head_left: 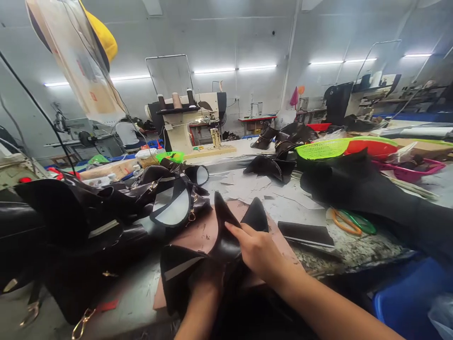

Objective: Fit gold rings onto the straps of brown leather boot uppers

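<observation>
From where I stand, in the one head view, the dark leather piece (pixel 226 248) sits just below the middle of the frame, its raised flaps standing over a pink board (pixel 198 231). The right hand (pixel 260 250) lies against it, fingers close together and the index stretched toward the tall flap; whether the thumb pinches from behind, I cannot tell. The left forearm (pixel 201 307) runs up from the bottom into the dark folds, and the left hand is hidden, so its hold is unreadable.

The piece looks curved and springy to me: if the right fingers press unevenly, a flap could spring aside or crease. Its lower part falls away toward the bottom edge, and that weight might drag it off the board. A gold clasp (pixel 192 215) hangs at the board's upper left and could scratch the smooth leather if the piece swings that way. A dark strip (pixel 306 233) lies just right of the board, with looped handles (pixel 354 230) beyond; a wide sweep of the right arm could knock the strip askew.
</observation>
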`<action>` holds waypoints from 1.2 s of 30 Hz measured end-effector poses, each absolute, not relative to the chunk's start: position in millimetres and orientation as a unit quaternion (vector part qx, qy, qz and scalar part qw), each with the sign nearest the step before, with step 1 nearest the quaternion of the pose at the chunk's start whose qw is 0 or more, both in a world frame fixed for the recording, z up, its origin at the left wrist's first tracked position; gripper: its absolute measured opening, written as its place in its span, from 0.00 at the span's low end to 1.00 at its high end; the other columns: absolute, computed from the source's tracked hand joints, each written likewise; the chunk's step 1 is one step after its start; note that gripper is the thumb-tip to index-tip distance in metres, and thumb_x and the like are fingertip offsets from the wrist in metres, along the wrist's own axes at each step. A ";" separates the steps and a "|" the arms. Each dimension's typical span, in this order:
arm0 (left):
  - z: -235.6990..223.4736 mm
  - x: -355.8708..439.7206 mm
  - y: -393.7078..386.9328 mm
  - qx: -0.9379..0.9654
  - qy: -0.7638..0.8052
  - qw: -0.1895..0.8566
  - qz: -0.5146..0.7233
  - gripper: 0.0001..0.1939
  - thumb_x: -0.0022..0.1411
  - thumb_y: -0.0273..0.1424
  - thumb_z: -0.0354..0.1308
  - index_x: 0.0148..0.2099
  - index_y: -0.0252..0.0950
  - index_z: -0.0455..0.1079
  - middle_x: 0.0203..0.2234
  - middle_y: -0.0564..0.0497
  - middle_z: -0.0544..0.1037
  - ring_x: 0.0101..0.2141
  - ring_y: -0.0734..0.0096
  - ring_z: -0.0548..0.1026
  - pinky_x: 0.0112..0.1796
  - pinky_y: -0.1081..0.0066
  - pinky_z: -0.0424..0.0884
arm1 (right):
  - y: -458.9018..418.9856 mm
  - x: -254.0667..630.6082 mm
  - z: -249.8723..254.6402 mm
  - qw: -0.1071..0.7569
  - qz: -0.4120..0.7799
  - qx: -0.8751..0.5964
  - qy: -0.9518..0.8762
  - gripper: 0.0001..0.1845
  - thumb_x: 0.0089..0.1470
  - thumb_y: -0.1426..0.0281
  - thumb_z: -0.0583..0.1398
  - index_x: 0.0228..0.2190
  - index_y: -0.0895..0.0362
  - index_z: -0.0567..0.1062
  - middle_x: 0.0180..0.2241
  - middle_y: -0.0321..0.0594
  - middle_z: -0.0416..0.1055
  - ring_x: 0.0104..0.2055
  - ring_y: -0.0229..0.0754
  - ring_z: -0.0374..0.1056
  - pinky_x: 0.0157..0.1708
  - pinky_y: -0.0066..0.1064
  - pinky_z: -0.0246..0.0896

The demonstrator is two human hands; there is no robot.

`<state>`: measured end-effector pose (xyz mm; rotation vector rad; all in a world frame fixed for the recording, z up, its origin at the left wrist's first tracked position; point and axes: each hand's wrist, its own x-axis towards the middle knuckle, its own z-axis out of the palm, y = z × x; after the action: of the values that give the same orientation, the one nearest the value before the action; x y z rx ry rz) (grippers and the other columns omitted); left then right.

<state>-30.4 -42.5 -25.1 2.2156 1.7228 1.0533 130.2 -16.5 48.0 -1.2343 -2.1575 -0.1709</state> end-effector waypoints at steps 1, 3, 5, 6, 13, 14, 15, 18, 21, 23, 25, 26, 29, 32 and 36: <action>-26.8 -37.0 -51.9 0.744 0.556 0.067 0.363 0.15 0.61 0.25 0.46 0.43 0.42 0.73 0.41 0.47 0.77 0.41 0.64 0.75 0.40 0.68 0.73 | -17.1 130.4 47.3 0.320 -0.068 -0.477 -0.816 0.29 0.45 0.84 0.49 0.49 0.61 0.70 0.37 0.49 0.74 0.26 0.40 0.71 0.25 0.28 0.67; -30.1 -50.2 -71.2 0.756 0.516 0.078 0.394 0.16 0.61 0.26 0.46 0.44 0.41 0.73 0.39 0.47 0.77 0.40 0.64 0.76 0.40 0.70 0.73 | -18.7 129.6 47.2 0.317 -0.064 -0.491 -0.809 0.29 0.45 0.84 0.49 0.49 0.61 0.70 0.36 0.48 0.74 0.26 0.40 0.71 0.24 0.28 0.67; -32.8 -60.1 -88.5 0.749 0.497 0.104 0.425 0.13 0.60 0.29 0.49 0.43 0.41 0.73 0.35 0.48 0.78 0.37 0.66 0.77 0.38 0.73 0.74 | -20.6 126.1 48.7 0.310 -0.048 -0.501 -0.807 0.28 0.46 0.83 0.49 0.49 0.60 0.70 0.37 0.47 0.74 0.28 0.42 0.71 0.26 0.29 0.67; -33.9 -63.4 -95.7 0.741 0.494 0.114 0.440 0.13 0.61 0.30 0.50 0.43 0.41 0.74 0.33 0.49 0.78 0.34 0.68 0.77 0.36 0.75 0.74 | -21.6 123.7 50.1 0.302 -0.038 -0.504 -0.808 0.28 0.46 0.83 0.50 0.50 0.60 0.70 0.37 0.47 0.74 0.29 0.42 0.71 0.28 0.30 0.67; -31.1 -76.3 -113.9 0.614 0.566 0.143 0.531 0.11 0.55 0.40 0.58 0.35 0.41 0.76 0.28 0.51 0.79 0.31 0.67 0.77 0.34 0.75 0.74 | -25.6 112.8 67.3 0.225 -0.013 -0.540 -0.811 0.28 0.49 0.82 0.50 0.51 0.56 0.68 0.37 0.44 0.74 0.30 0.43 0.70 0.28 0.29 0.65; -30.5 -78.2 -114.4 0.592 0.576 0.154 0.542 0.11 0.54 0.40 0.59 0.34 0.40 0.77 0.28 0.51 0.78 0.31 0.67 0.77 0.33 0.74 0.74 | -25.6 112.8 69.0 0.216 -0.017 -0.547 -0.809 0.28 0.49 0.82 0.50 0.52 0.56 0.68 0.37 0.44 0.73 0.30 0.42 0.70 0.28 0.29 0.64; -30.6 -79.7 -115.3 0.577 0.576 0.168 0.553 0.11 0.53 0.41 0.59 0.34 0.40 0.77 0.27 0.51 0.78 0.30 0.67 0.77 0.32 0.74 0.74 | -25.7 112.9 70.3 0.208 -0.022 -0.554 -0.806 0.28 0.49 0.82 0.50 0.52 0.56 0.68 0.38 0.44 0.73 0.30 0.42 0.70 0.27 0.28 0.64; -35.1 -81.9 -119.2 0.541 0.566 0.226 0.579 0.11 0.53 0.41 0.59 0.33 0.42 0.77 0.26 0.51 0.76 0.29 0.69 0.76 0.30 0.75 0.73 | -25.6 112.0 71.5 0.185 -0.038 -0.567 -0.801 0.28 0.49 0.82 0.50 0.52 0.56 0.67 0.38 0.44 0.73 0.29 0.42 0.70 0.26 0.28 0.62; -41.7 -84.7 -122.2 0.507 0.576 0.264 0.584 0.13 0.49 0.42 0.62 0.35 0.41 0.77 0.29 0.51 0.76 0.31 0.66 0.76 0.32 0.72 0.74 | -23.1 110.1 71.8 0.169 -0.055 -0.571 -0.801 0.28 0.49 0.82 0.50 0.52 0.56 0.67 0.37 0.44 0.73 0.28 0.41 0.69 0.24 0.28 0.61; -44.8 -89.3 -122.4 0.531 0.568 0.242 0.581 0.14 0.49 0.41 0.62 0.37 0.41 0.76 0.30 0.50 0.76 0.32 0.64 0.76 0.33 0.70 0.75 | -19.7 109.8 73.0 0.155 -0.067 -0.578 -0.798 0.28 0.49 0.83 0.50 0.51 0.56 0.68 0.33 0.44 0.73 0.27 0.41 0.69 0.23 0.28 0.60; -47.0 -95.9 -120.6 0.572 0.554 0.206 0.569 0.13 0.50 0.38 0.61 0.40 0.42 0.76 0.30 0.49 0.76 0.31 0.65 0.76 0.33 0.69 0.75 | -17.4 109.7 74.9 0.145 -0.083 -0.585 -0.794 0.27 0.49 0.83 0.51 0.50 0.56 0.70 0.33 0.45 0.74 0.27 0.43 0.69 0.24 0.30 0.60; -48.1 -99.5 -118.9 0.591 0.548 0.194 0.560 0.13 0.51 0.37 0.60 0.40 0.42 0.75 0.31 0.49 0.77 0.32 0.65 0.76 0.33 0.68 0.75 | -17.6 108.8 76.0 0.153 -0.100 -0.584 -0.791 0.25 0.49 0.83 0.51 0.49 0.56 0.71 0.36 0.48 0.73 0.30 0.45 0.69 0.27 0.32 0.62; -52.3 -108.2 -111.6 0.621 0.541 0.191 0.534 0.12 0.53 0.34 0.58 0.42 0.42 0.74 0.35 0.48 0.77 0.37 0.63 0.76 0.38 0.66 0.74 | -27.4 98.3 77.9 0.235 -0.156 -0.498 -0.820 0.19 0.52 0.78 0.54 0.46 0.57 0.72 0.51 0.54 0.64 0.46 0.54 0.64 0.42 0.44 0.60; -54.7 -113.8 -104.6 0.646 0.527 0.198 0.516 0.12 0.53 0.34 0.57 0.40 0.39 0.75 0.32 0.47 0.78 0.34 0.62 0.77 0.35 0.66 0.75 | -45.7 76.3 74.9 0.209 -0.098 -0.224 -0.947 0.13 0.52 0.68 0.58 0.41 0.59 0.73 0.48 0.50 0.67 0.49 0.50 0.62 0.46 0.41 0.57; -36.8 -125.2 -100.9 0.673 0.521 0.172 0.497 0.12 0.54 0.34 0.56 0.40 0.39 0.75 0.32 0.47 0.77 0.33 0.63 0.76 0.34 0.67 0.75 | -57.0 60.5 72.4 0.073 0.033 -0.079 -0.994 0.02 0.49 0.74 0.58 0.29 0.60 0.71 0.28 0.38 0.73 0.28 0.39 0.66 0.27 0.30 0.60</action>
<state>-125.2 -100.9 -36.8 1.9095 1.4783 1.4096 60.5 -57.0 72.4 -0.2378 -2.9842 0.1005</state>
